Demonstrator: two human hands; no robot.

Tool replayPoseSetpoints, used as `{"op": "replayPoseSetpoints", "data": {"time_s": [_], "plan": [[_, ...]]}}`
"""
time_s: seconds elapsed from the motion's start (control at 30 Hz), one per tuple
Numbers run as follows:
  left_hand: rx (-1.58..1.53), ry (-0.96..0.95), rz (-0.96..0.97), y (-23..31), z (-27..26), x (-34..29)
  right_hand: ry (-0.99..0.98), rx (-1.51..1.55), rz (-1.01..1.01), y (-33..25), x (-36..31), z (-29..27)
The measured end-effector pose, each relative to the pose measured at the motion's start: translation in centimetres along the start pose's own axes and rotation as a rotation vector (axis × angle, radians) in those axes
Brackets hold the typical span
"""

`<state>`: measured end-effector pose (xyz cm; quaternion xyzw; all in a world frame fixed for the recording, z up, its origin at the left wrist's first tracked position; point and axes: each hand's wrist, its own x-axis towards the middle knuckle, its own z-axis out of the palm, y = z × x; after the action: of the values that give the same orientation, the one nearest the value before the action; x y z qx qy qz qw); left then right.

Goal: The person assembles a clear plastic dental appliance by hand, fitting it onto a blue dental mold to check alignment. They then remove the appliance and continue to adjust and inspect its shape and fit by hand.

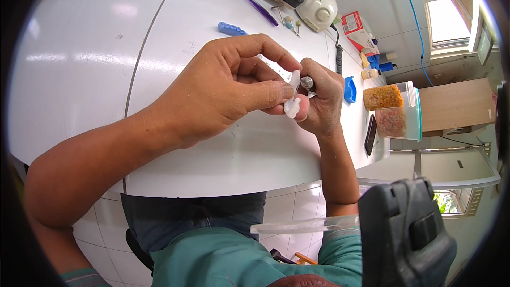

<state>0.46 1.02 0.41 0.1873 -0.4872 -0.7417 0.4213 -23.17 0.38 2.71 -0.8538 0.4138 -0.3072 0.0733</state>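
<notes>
Over the white table my left hand [215, 87] pinches a small, whitish, curved dental piece [291, 107] between thumb and fingers. Its thin outline looks like a dental appliance, though the fingers cover part of it. Close against it, my right hand [325, 93] is wrapped round a handpiece with a rounded metal end [307, 82]; most of its body is hidden in the palm. The metal end is beside the white piece, and I cannot tell if they touch. Pale dust specks both hands.
Beyond my hands lie a blue dental mould [231, 28], a purple toothbrush [254, 4] and several small burs [290, 24]. A white machine with a ribbed hose [317, 11] stands at the back. To the right are a blue tray [349, 90], tubs [390, 117] and a phone [370, 135].
</notes>
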Motion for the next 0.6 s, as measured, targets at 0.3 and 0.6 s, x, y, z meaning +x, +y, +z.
{"op": "replayPoseSetpoints", "data": {"time_s": [0.3,0.6], "plan": [[-0.007,-0.005,-0.007,0.13,0.02,-0.07,-0.008,0.000,0.014,-0.09,0.00,-0.05],[-0.001,0.002,-0.008,0.14,0.05,-0.01,-0.005,-0.005,0.002,-0.01,0.05,-0.04]]}}
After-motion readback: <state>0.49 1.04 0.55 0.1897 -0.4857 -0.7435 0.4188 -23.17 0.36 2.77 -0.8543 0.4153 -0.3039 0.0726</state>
